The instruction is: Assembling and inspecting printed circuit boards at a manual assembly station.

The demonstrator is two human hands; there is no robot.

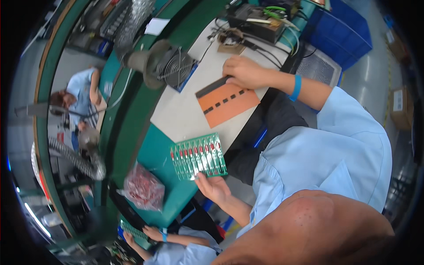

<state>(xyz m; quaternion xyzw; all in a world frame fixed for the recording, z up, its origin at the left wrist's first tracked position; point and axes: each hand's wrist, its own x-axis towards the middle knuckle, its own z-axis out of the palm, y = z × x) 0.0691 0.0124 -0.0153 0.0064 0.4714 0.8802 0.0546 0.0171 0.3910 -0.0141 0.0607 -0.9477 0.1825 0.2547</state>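
My left hand [213, 187] is closed on the lower edge of a green circuit board panel [198, 155]. The panel is made of several narrow strips carrying small red parts, and is held tilted above the bench edge. Farther up, my right hand [244, 73] has its fingers closed at the black border of a flat orange plate [227, 106]. A row of dark slots runs across this plate, which lies over the white bench sheet [170, 110]. The undersides of both held things are hidden.
Beside the panel, a clear bag of red parts [145, 187] sits on the green mat [154, 148]. A round fan [174, 70] stands at the back. A black device with cables [258, 26] and a blue crate [340, 33] are upper right. Two co-workers sit nearby, one holding a green board [134, 234].
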